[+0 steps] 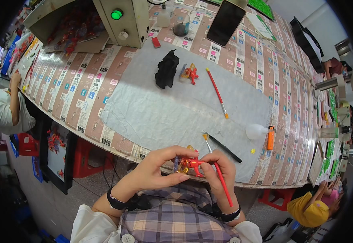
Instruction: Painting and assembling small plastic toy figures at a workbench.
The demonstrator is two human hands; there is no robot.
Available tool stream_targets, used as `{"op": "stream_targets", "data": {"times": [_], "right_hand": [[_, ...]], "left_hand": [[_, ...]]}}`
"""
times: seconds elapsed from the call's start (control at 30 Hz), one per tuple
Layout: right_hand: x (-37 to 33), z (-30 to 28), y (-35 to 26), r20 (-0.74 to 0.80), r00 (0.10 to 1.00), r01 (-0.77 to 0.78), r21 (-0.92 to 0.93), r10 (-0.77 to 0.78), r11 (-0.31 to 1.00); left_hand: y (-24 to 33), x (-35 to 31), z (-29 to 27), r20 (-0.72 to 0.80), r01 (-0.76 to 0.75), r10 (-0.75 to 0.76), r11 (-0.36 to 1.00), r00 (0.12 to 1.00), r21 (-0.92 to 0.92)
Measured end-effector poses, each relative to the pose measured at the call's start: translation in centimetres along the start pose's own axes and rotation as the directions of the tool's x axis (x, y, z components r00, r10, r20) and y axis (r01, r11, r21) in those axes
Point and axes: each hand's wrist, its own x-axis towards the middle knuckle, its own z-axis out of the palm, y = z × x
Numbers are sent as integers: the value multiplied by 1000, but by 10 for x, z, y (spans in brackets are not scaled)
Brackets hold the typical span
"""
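Note:
My left hand (152, 167) is closed around a small red toy figure (191, 163) with clear yellow and purplish parts, held just off the table's near edge. In my right hand (222, 170) is a paintbrush (224, 187) with a red handle, bristles pointing up and away from me. The fingertips of that hand also touch the figure's right side. Farther off on the grey sheet (140, 109) lie a similar red figure (192, 74), a crumpled black cloth (167, 69) and another red-handled paintbrush (217, 92). A slim black tool (225, 148) rests just beyond my right hand.
At right are a translucent white bottle (256, 131) and an orange lighter (270, 138). A phone (226, 23) and a small glass jar (181, 27) stand at the back. Top left is a metal cabinet (124, 20) with a green light. Other people sit left and right.

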Motion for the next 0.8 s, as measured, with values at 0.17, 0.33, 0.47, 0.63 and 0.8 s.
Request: {"op": "stream_targets", "data": {"times": [0.17, 0.33, 0.47, 0.63, 0.8], "right_hand": [[0, 3, -2, -36, 989, -133, 188, 142, 973], [-2, 2, -2, 31, 993, -121, 163, 117, 979], [-1, 5, -4, -13, 986, -164, 158, 168, 974], [-2, 3, -4, -17, 987, -156, 122, 159, 980], [-2, 2, -5, -2, 988, -151, 120, 153, 981]], "left_hand": [[2, 1, 5, -71, -1, 3, 1000, 997, 31], [-2, 0, 6, -154, -40, 67, 984, 986, 172], [1, 0, 9, -140, -59, 100, 961, 985, 268], [-6, -2, 12, -168, -7, 34, 987, 985, 158], [-9, -3, 13, -170, 9, 7, 995, 985, 96]]}}
